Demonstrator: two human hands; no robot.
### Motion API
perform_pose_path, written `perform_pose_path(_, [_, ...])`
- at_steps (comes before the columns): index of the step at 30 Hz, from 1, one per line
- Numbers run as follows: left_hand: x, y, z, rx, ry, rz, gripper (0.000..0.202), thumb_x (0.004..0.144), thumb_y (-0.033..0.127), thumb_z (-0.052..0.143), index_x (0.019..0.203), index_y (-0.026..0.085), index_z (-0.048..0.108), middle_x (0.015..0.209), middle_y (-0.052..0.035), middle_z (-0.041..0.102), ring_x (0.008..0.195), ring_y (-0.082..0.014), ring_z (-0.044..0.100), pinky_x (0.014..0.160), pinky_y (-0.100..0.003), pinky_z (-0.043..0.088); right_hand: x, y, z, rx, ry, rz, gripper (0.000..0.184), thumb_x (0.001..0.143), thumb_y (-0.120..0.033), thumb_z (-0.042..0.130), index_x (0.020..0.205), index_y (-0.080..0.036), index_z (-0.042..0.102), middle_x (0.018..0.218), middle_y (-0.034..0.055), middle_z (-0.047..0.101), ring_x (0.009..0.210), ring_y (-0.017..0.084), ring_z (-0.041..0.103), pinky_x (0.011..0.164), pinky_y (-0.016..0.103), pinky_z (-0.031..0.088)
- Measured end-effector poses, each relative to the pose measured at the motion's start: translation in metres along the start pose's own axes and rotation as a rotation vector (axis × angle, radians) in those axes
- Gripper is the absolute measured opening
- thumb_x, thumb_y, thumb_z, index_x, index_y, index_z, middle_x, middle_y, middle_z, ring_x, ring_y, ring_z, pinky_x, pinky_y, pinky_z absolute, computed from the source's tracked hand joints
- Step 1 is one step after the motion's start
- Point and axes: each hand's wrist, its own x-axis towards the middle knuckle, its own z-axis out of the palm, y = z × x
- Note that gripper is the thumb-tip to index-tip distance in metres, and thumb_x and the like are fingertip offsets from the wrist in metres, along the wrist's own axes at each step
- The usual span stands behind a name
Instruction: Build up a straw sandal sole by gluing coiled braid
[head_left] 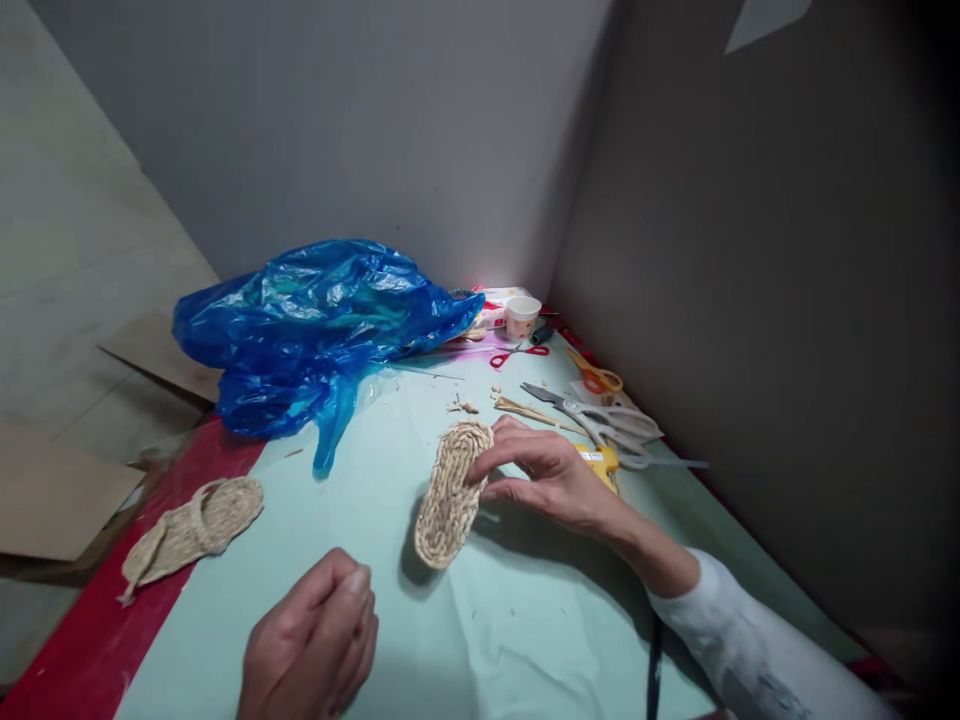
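Observation:
Between the fingers and thumb of my right hand (pixel 540 470) is a woven straw sandal sole (pixel 448 500), an oval of coiled braid tilted up off the table. My left hand (pixel 315 640) is closed in a loose fist at the bottom of the view, apart from the sole; whatever it may hold is hidden by the fingers. To the left lies a straw sandal (pixel 199 530) with straps across it. Just behind my right wrist sits a yellow glue gun (pixel 600 462), partly covered by the hand.
A crumpled blue plastic bag (pixel 322 320) fills the back left. Large white-handled scissors (pixel 600 415), orange-handled scissors (pixel 596 375), small red scissors (pixel 517 353), straw strips (pixel 536 413) and a paper cup (pixel 523 318) lie at the back right. Walls border the table behind and to the right.

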Motion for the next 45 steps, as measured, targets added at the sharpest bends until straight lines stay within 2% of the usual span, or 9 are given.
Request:
perform_pose_path(5, [0.004, -0.004, 0.009, 0.009, -0.184, -0.152, 0.055, 0.074, 0.059, 0.078, 0.06, 0.021, 0.041, 0.048, 0.013, 0.02, 0.044, -0.0037, 0.016, 0.043, -0.02, 0.013, 0.004, 0.008, -0.005, -0.061, -0.021, 0.053, 0.012, 0.093, -0.027, 0.071, 0.099, -0.017, 0.074, 0.094, 0.0028, 0.074, 0.089, 0.014, 0.061, 0.087, 0.029, 0.044])
perform_pose_path(10, [0.007, 0.0, -0.005, 0.083, -0.156, -0.035, 0.047, 0.081, 0.054, 0.073, 0.059, 0.019, 0.05, 0.046, 0.0105, 0.029, 0.043, -0.006, 0.024, 0.044, -0.021, 0.02, 0.002, 0.011, -0.005, -0.09, -0.072, 0.113, 0.011, 0.093, -0.024, 0.071, 0.102, -0.019, 0.075, 0.098, 0.0032, 0.074, 0.094, 0.015, 0.062, 0.09, 0.029, 0.046])
perform_pose_path(18, [-0.011, -0.016, -0.029, 0.517, -0.054, 0.406, 0.022, 0.094, 0.025, 0.057, 0.079, 0.026, 0.072, 0.077, 0.0035, 0.076, 0.076, -0.0142, 0.072, 0.073, -0.022, 0.052, 0.02, 0.016, 0.002, -0.151, -0.399, 0.183, 0.013, 0.094, -0.017, 0.068, 0.105, -0.018, 0.073, 0.104, 0.0037, 0.074, 0.101, 0.017, 0.063, 0.092, 0.029, 0.048])
perform_pose_path(22, [-0.007, -0.049, -0.038, 0.761, -0.13, 1.032, 0.033, 0.092, 0.004, 0.046, 0.104, 0.024, 0.07, 0.092, -0.0008, 0.079, 0.083, -0.0154, 0.074, 0.075, -0.024, 0.056, 0.029, 0.025, 0.009, -0.253, -0.487, 0.165, 0.013, 0.098, -0.021, 0.062, 0.107, -0.015, 0.07, 0.104, 0.0046, 0.071, 0.099, 0.017, 0.065, 0.092, 0.035, 0.051])
perform_pose_path(24, [-0.004, -0.059, -0.036, 0.772, -0.148, 1.152, 0.042, 0.089, -0.002, 0.043, 0.113, 0.023, 0.067, 0.091, -0.0026, 0.078, 0.083, -0.0169, 0.072, 0.074, -0.027, 0.056, 0.026, 0.027, 0.014, -0.319, -0.503, 0.149, 0.013, 0.1, -0.02, 0.059, 0.108, -0.014, 0.068, 0.103, 0.0044, 0.071, 0.097, 0.017, 0.066, 0.092, 0.035, 0.051])
perform_pose_path(31, [-0.005, -0.057, -0.016, 1.167, -0.169, 1.167, 0.055, 0.09, -0.005, 0.038, 0.141, 0.011, 0.053, 0.135, -0.018, 0.067, 0.085, -0.0242, 0.056, 0.076, -0.041, 0.045, 0.01, 0.009, 0.027, -0.648, -0.502, 0.15, 0.023, 0.104, -0.015, 0.048, 0.113, -0.024, 0.068, 0.105, 0.0068, 0.067, 0.1, 0.02, 0.056, 0.098, 0.043, 0.036])
perform_pose_path(37, [0.003, -0.048, -0.011, 1.39, -0.293, 1.088, 0.056, 0.084, -0.006, 0.043, 0.137, 0.007, 0.057, 0.135, -0.013, 0.069, 0.077, -0.0227, 0.053, 0.067, -0.039, 0.041, 0.004, -0.015, 0.026, -0.82, -0.512, 0.108, 0.031, 0.103, -0.009, 0.042, 0.118, -0.023, 0.066, 0.134, 0.0112, 0.057, 0.124, 0.03, 0.048, 0.109, 0.059, 0.025])
perform_pose_path(41, [0.003, -0.05, -0.011, 1.426, -0.305, 0.959, 0.065, 0.073, -0.007, 0.046, 0.133, 0.013, 0.06, 0.132, -0.0082, 0.071, 0.077, -0.0229, 0.054, 0.067, -0.04, 0.041, -0.011, -0.021, 0.034, -0.83, -0.471, 0.01, 0.035, 0.107, -0.011, 0.029, 0.122, -0.014, 0.061, 0.125, 0.0125, 0.064, 0.121, 0.026, 0.052, 0.115, 0.059, 0.017])
perform_pose_path(45, [0.002, -0.059, -0.016, 1.287, -0.274, 1.045, 0.064, 0.079, -0.005, 0.045, 0.14, 0.016, 0.05, 0.135, -0.0086, 0.068, 0.092, -0.0245, 0.054, 0.084, -0.042, 0.039, -0.027, -0.018, 0.045, -0.798, -0.421, -0.06, 0.039, 0.106, -0.005, 0.023, 0.124, -0.008, 0.058, 0.117, 0.0124, 0.069, 0.112, 0.022, 0.058, 0.115, 0.057, 0.015])
